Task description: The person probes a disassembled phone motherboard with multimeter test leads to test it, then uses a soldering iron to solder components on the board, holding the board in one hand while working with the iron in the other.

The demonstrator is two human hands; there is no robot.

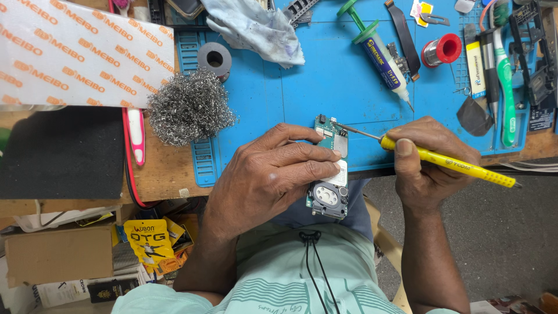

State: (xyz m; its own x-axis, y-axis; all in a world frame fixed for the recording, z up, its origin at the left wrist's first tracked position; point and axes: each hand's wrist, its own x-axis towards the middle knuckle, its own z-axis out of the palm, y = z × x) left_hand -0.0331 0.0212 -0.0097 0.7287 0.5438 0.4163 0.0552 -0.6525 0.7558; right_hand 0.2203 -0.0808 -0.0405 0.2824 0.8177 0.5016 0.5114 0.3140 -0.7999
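Your left hand (pixel 273 174) pins the small green circuit board (pixel 329 168) at the near edge of the blue mat (pixel 325 87), fingers closed across its middle, with the round speaker end of the board hanging past the mat edge toward your lap. Your right hand (pixel 421 160) is closed around the yellow screwdriver (pixel 447 163), its thin metal tip resting on the top corner of the board, just beyond your left fingertips.

The biggest risk is the board tipping: only part of it sits on the mat, so a hard push from the tool could lever it off the edge and into your lap. Next, the tip could skid off the corner and scratch the board or jab the fingertips beside it, since they lie so close to the point.

Around your grip, going down in size: the white printed sheet (pixel 81 52) sits far to the left of your left hand, the crumpled cloth (pixel 256 26) beyond it, the wire wool ball (pixel 190 107) just to its left, the flux syringe (pixel 381 55) beyond the tool tip, the green toothbrush (pixel 507 87) beyond your right hand, and the red solder spool (pixel 442 50) past the syringe. None of these blocks the board; the syringe tip lies nearest to the tool.
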